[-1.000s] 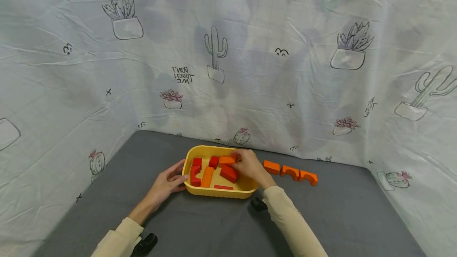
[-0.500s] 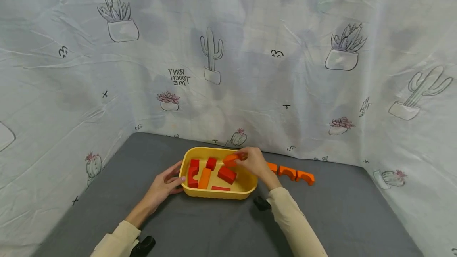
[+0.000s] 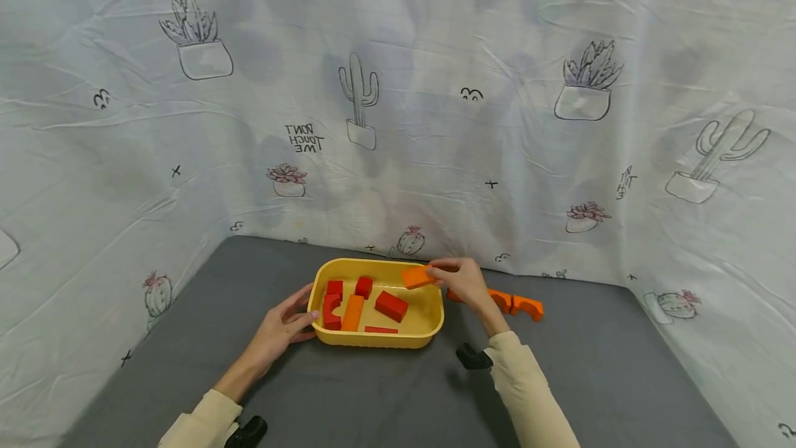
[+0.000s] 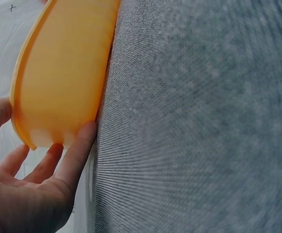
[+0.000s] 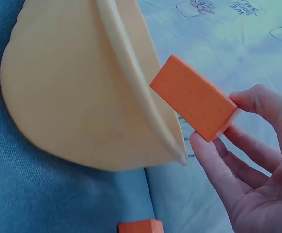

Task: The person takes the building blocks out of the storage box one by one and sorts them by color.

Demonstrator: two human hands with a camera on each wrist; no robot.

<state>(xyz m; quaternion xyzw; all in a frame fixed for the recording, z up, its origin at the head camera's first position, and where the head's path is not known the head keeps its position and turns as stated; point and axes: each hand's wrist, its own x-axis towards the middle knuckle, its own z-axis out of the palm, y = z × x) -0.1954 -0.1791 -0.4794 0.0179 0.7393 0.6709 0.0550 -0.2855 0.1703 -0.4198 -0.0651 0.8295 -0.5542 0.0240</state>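
A yellow plastic tub (image 3: 378, 341) stands on the grey surface. My left hand (image 3: 285, 323) holds it at its left end, thumb at the rim and fingertips against the outer wall, as the left wrist view shows. My right hand (image 3: 465, 282) pinches an orange rectangular block (image 5: 194, 98) by one end, between thumb and fingers. In the head view this block hangs over the tub's far right rim. Inside the tub lie several red blocks (image 3: 391, 306), one of them an arch (image 3: 332, 312), and an orange bar-shaped block (image 3: 352, 313).
To the right of the tub, a row of orange blocks lies on the grey cloth (image 3: 373, 393), including an arched block (image 3: 527, 307); my right hand partly covers the row. A pale curtain (image 3: 435, 123) with cactus drawings rises behind and at the sides.
My right hand has lifted the orange block off the tub's interior and moved it rightward to the far right rim. My left hand keeps its place on the tub.
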